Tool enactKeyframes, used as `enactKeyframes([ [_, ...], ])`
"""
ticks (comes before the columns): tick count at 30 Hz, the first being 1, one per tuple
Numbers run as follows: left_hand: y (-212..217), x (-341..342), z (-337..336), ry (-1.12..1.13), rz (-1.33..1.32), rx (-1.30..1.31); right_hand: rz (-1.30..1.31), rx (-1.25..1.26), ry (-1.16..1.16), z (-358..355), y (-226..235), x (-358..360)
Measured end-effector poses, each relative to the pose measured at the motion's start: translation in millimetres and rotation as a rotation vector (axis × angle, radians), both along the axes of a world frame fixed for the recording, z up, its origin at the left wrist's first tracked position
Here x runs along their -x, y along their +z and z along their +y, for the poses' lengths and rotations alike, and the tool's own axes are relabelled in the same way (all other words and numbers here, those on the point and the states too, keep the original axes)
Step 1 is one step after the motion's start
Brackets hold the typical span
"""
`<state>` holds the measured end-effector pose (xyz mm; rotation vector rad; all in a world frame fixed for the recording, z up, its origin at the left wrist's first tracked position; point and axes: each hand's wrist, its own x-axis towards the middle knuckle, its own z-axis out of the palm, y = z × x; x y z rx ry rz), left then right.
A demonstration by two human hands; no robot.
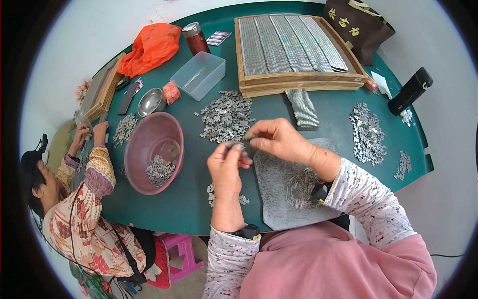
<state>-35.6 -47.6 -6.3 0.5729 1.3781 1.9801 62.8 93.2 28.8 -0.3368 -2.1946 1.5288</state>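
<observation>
Over the near side of the green table, my left hand [227, 162] is closed, thumb pressed against its curled fingers. Close by on its right, my right hand [283, 141] pinches thumb and forefinger together. Whatever either hand holds is too small to make out. Just beyond them lies a heap of small grey metal pieces [225, 113]. Under my right forearm is a grey felt mat [273, 207] bearing a tangle of thin metal pins [302, 192]. A few more metal pieces [243, 200] show beside my left wrist.
Beyond stands a wooden tray [303, 78] with rows of metal pieces; a linked strip [302, 109] lies before it. Leftward are a pink basin [132, 149], clear plastic box [213, 79] and metal bowl [149, 101]. A black bottle [411, 92] stands right. A co-worker [94, 219] sits left.
</observation>
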Motion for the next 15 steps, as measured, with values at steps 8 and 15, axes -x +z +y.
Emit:
enactKeyframes([
  [8,4,13,-4,0.262,-0.236,-0.113,-0.200,-0.861,-0.096,5,-17,28],
  [15,4,17,-1,0.217,-0.188,-0.061,-0.321,-1.051,-0.055,-4,-22,43],
])
